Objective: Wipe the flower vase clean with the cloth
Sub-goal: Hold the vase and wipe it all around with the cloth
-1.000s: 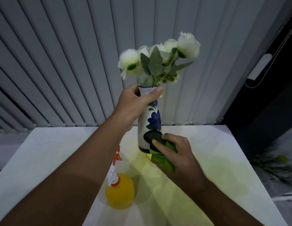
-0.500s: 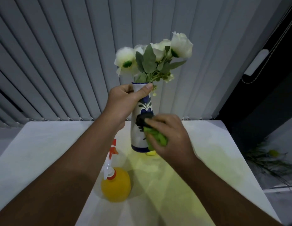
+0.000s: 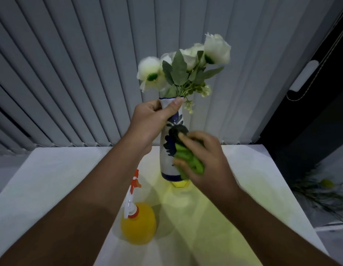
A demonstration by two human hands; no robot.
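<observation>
Here, nearest, a yellow spray bottle (image 3: 138, 222) stands below the left forearm, untouched. Beyond it the right hand (image 3: 207, 162), closed on the green cloth (image 3: 187, 162), has climbed from the vase (image 3: 171, 150) foot to mid-body (lower side wiped, I judge). Farther, the left hand (image 3: 150, 120) stays clamped round the neck, under the flowers (image 3: 183, 68).

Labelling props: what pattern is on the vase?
Head view: the tall white ceramic vase carries a dark blue floral and leaf motif, with a blue band at base and rim.
</observation>
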